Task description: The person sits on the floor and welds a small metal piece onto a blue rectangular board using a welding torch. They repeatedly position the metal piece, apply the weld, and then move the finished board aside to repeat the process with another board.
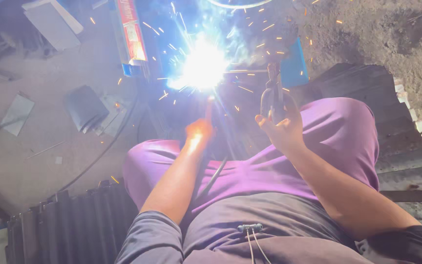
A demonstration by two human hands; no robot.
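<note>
Right hand [283, 128] clamps dark metal pliers [272, 98]; left hand [199, 129], glare-washed, grip cannot be told.

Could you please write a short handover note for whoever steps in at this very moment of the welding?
Left hand: stretched forward toward the welding arc, lit orange by the glare; what it grips is washed out, though a dark cable runs back from it across the lap.
Right hand: closed on dark pliers, pointed at the blue metal piece beside the arc.
Nearby: a red and white box stands to the left of the arc; a corrugated metal sheet lies at right.
Done: the arc is live, sparks flying.
Left: the seam is hidden by glare, so its progress cannot be judged.
</note>
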